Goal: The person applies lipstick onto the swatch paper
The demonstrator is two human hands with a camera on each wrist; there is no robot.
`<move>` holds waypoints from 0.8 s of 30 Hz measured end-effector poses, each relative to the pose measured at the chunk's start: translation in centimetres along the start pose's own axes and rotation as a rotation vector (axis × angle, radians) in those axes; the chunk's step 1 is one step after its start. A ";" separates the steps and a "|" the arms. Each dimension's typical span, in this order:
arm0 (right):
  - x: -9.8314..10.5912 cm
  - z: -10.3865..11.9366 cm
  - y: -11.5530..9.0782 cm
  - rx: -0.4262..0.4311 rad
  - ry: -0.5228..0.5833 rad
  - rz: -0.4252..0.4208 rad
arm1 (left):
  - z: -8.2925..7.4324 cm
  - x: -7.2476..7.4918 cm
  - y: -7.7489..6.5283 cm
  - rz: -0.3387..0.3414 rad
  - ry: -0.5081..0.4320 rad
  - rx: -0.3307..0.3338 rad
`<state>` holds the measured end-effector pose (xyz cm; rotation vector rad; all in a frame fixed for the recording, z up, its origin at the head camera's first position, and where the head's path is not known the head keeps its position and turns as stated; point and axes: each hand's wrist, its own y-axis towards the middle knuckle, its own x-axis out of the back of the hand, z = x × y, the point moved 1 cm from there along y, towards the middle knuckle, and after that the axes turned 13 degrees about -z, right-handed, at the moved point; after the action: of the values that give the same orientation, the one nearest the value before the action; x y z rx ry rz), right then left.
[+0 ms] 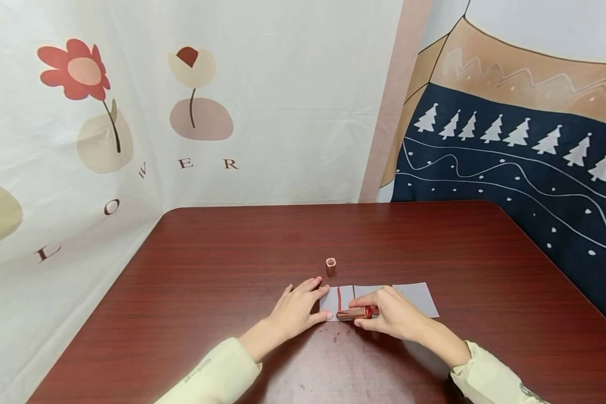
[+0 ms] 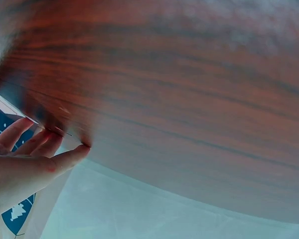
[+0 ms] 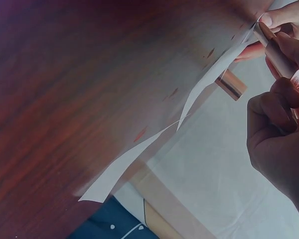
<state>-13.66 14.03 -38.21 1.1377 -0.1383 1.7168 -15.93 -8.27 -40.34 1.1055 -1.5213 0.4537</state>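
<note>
A lipstick [image 1: 352, 313] in a shiny copper-coloured tube is held in the fingers of my right hand [image 1: 396, 314], low over a white paper strip [image 1: 416, 297]. In the right wrist view the end of the lipstick [image 3: 279, 57] is down near the paper, beside the other hand's fingers. On the strip's left part runs a red stripe [image 1: 339, 298], with a thin dark line to its right. My left hand [image 1: 298, 308] lies with spread fingers at the strip's left end, its fingertips on the edge. The left wrist view shows that hand [image 2: 30, 159] but not the lipstick.
Just behind the strip, the copper-coloured cap [image 1: 331, 267] stands upright, its hollow end up. The dark red wooden table [image 1: 222, 252] has a few small reddish marks in front of the paper. Printed cloths [image 1: 293, 112] hang behind the table and along its sides.
</note>
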 end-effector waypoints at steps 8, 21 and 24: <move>0.0 0.1 0.0 -0.024 0.015 0.013 | 0.0 0.1 -0.1 -0.009 -0.009 -0.008; -0.1 0.3 -0.1 -0.007 -0.009 0.011 | -0.1 0.2 -0.2 -0.009 -0.007 -0.011; 0.0 0.3 -0.1 -0.003 -0.007 0.004 | -0.1 0.2 -0.1 -0.007 -0.004 -0.010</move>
<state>-13.38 13.87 -38.12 1.1417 -0.1472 1.7159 -15.78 -8.37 -40.16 1.1044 -1.5217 0.4389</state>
